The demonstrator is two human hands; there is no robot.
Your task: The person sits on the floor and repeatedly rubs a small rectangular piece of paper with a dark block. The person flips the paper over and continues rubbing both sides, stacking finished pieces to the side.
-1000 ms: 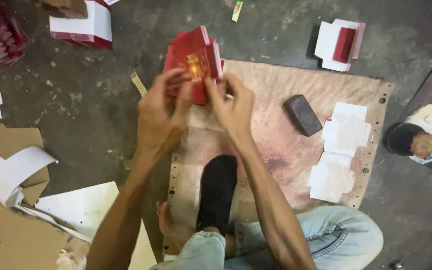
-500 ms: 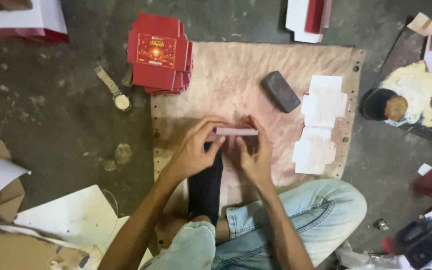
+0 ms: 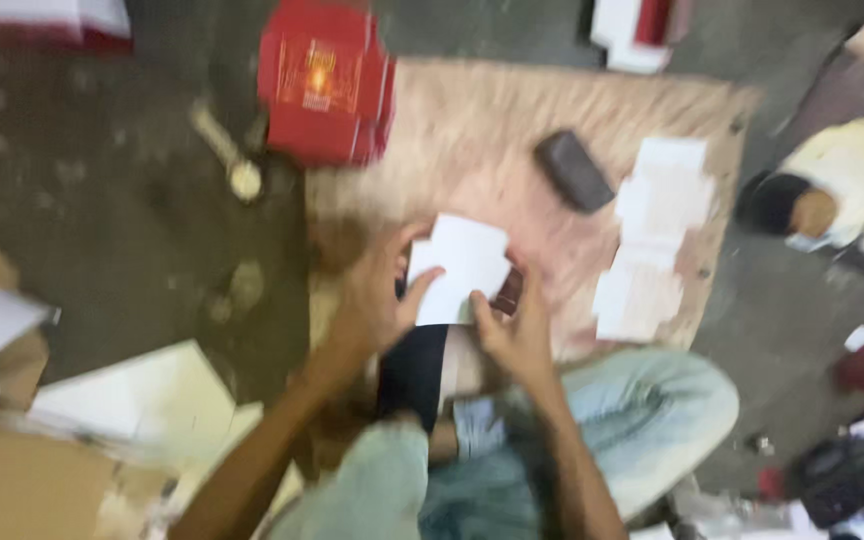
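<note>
1. Two hands grip one white card piece [image 3: 462, 268] above the pinkish board [image 3: 472, 130]: left hand [image 3: 377, 300] and right hand [image 3: 514, 335] both clamped on its edges.
2. Red boxes [image 3: 324, 85] lie stacked at the board's far corner.

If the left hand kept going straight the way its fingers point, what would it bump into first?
The left hand already touches the white card, its fingers aimed up and right. Going on, it would probably reach the dark grey block on the pinkish board first, though blur leaves the line unsure.
</note>
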